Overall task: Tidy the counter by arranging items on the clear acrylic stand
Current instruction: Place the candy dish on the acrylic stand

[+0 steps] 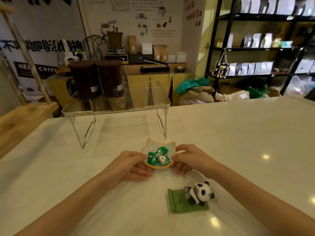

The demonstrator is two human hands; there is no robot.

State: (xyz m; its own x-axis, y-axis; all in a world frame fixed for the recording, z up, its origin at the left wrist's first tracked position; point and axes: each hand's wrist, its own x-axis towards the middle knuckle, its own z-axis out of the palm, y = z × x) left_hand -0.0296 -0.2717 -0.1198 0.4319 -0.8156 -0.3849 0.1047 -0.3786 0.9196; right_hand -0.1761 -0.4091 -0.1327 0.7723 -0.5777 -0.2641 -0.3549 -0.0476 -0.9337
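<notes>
On the white tabletop [221, 133], our left hand [131, 165] and right hand [190, 158] have fingers clamped on the dish [153, 145] of candies [158, 156]; we should lift it level onto the stand [117, 106].

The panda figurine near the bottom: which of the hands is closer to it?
Right. The right hand, gripping the candy dish, sits just above the panda figurine; the left hand holds the dish's far side.

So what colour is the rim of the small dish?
Orange, on the small dish, clearest in the head view.
</notes>
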